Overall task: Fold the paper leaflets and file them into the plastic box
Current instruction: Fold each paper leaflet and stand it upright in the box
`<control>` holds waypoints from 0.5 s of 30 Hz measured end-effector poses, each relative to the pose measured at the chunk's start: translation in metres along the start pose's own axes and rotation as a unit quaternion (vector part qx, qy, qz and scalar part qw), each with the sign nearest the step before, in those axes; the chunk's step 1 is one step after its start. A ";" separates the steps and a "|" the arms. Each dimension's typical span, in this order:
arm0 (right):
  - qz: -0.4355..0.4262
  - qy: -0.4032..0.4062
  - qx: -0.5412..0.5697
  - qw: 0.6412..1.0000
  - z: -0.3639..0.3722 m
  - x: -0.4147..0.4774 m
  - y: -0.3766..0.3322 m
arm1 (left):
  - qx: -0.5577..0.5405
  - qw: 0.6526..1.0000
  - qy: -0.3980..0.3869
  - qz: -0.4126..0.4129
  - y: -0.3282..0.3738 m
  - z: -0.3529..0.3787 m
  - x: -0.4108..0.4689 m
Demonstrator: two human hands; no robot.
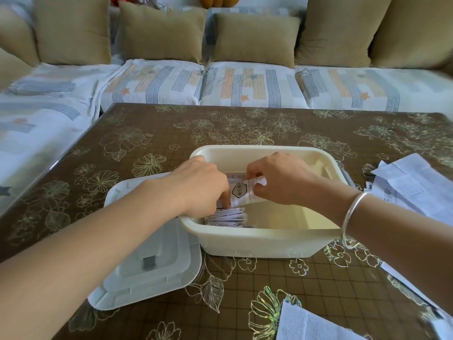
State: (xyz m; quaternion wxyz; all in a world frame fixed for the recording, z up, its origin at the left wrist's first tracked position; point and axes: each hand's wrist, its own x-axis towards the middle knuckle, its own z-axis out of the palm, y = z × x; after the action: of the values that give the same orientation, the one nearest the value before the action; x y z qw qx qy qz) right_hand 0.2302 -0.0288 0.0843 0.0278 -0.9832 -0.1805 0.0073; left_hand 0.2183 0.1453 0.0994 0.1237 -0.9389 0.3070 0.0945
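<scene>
Leaflet [241, 192] pinched by right hand [282, 180] fingers; left hand [201, 185] fingers hidden in stack [228, 215]; box [257, 241] right half free.

Brown tabletop [147, 133], printed with pale flower outlines over a fine grid, glossy along the 9 o'clock edge. Beyond the 12 o'clock edge, a sofa [245, 87] under a white cover striped in blue and orange with small stars, wrapping round toward 9 o'clock. Propped along the sofa back: a big tan cushion [73, 28] at 11 o'clock, a second cushion [161, 33] and a third cushion [256, 38] near 12, a fourth cushion [343, 28] at 1 o'clock. Above, cut by the top edge, something orange [215, 1], unclear what.
</scene>
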 end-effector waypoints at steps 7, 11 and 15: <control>-0.038 -0.035 -0.013 0.999 0.009 0.018 -0.013 | -0.005 1.000 -0.011 -0.017 -0.001 0.002 0.002; -0.040 -0.051 -0.012 0.998 0.011 0.025 -0.020 | 0.005 1.000 -0.004 -0.026 0.002 0.000 0.002; -0.038 -0.040 0.004 0.998 0.015 0.025 -0.026 | 0.049 0.999 0.009 -0.016 0.003 -0.001 0.005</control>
State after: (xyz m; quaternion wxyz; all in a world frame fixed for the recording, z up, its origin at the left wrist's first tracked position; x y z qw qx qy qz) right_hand 0.2443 0.0056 0.0704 0.0242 -0.9744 -0.2186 0.0466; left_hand 0.2201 0.1396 0.0983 0.1685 -0.9374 0.2968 0.0691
